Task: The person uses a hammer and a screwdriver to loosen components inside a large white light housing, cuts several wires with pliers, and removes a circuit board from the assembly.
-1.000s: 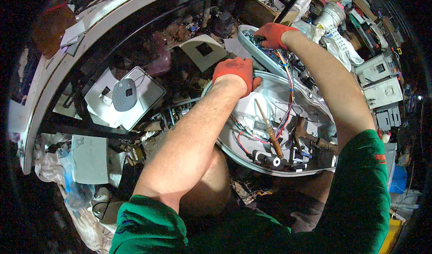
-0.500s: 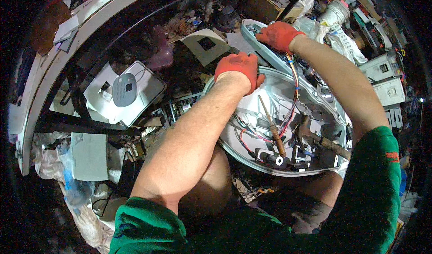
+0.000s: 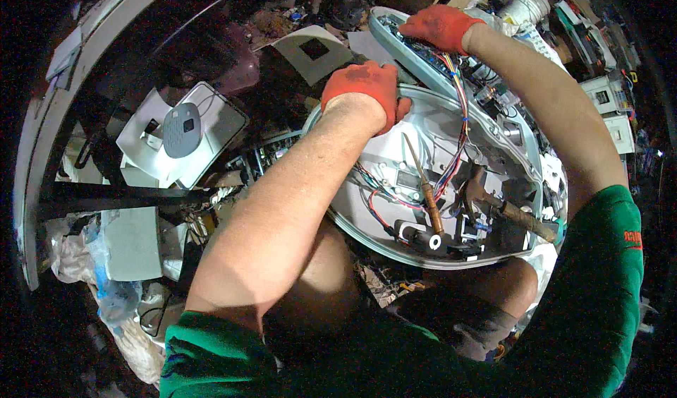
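Note:
A large light-grey rounded plastic housing [image 3: 338, 214] lies open across my lap, with wires and parts inside. My left hand [image 3: 363, 93], in a red glove, is closed over its far-left rim; most fingertips are hidden. In my right hand [image 3: 441, 29], also red-gloved, is the upper edge of a long grey panel [image 3: 412, 63] with circuit board on it. That panel stands tilted at the housing's far side, joined by a bundle of coloured wires [image 3: 463, 109]. Inside the housing rest a wooden-handled screwdriver [image 3: 431, 211] and a hammer [image 3: 522, 219].
Left of the housing, a grey oval device [image 3: 182, 130] sits on white plastic covers [image 3: 218, 133]. Beyond my hands lies a beige panel with a square hole [image 3: 310, 52]. A white bucket [image 3: 525, 6] and mixed scrap crowd the far right. A pale curved edge [image 3: 42, 137] borders the left.
My right hand and the grey panel have moved a little away from me and upward. My left hand keeps its place on the rim. The whole view has shifted slightly.

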### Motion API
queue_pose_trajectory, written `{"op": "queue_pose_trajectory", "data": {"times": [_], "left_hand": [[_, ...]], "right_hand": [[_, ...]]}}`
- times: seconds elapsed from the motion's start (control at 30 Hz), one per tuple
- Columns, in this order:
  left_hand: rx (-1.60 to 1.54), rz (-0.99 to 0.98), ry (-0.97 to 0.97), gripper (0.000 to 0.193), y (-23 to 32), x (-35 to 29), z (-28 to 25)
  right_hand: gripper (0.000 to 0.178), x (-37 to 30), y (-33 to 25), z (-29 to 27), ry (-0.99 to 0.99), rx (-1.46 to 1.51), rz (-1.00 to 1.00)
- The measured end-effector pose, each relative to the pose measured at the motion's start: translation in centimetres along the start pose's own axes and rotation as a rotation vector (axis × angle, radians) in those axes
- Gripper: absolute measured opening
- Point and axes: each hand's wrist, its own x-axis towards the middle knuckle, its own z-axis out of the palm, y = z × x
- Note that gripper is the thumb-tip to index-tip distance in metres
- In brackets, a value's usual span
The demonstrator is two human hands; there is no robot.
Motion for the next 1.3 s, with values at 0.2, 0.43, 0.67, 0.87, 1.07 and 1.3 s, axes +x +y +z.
{"op": "queue_pose_trajectory", "data": {"times": [0.2, 0.43, 0.67, 0.87, 1.07, 1.3], "left_hand": [[-0.016, 0.000, -0.013, 0.052, -0.8, -0.1, -0.1], [-0.058, 0.070, 0.028, 0.052, 0.0, 0.2, 0.5], [-0.010, -0.073, -0.034, 0.061, -0.3, -0.5, -0.1], [-0.029, 0.038, 0.167, 0.061, 0.3, -0.6, 0.6], [-0.201, 0.168, 0.344, 0.057, 0.5, 0.9, 1.3], [-0.228, 0.044, 0.041, 0.055, 6.2, 4.0, 1.8]], "right_hand": [[0.028, 1.1, -2.4, -1.0, -0.035, -0.215, -0.020], [0.055, -1.2, 2.6, -1.3, -0.073, -0.051, 0.168], [0.039, -8.2, -2.1, -10.1, 0.295, 0.212, 0.631], [0.045, -16.7, -10.8, -6.2, 0.849, 0.713, 0.824], [0.038, -21.6, -18.3, -0.1, 1.036, 1.017, 0.909], [0.065, -17.3, -19.3, -1.1, 0.917, 0.866, 0.998]]}}
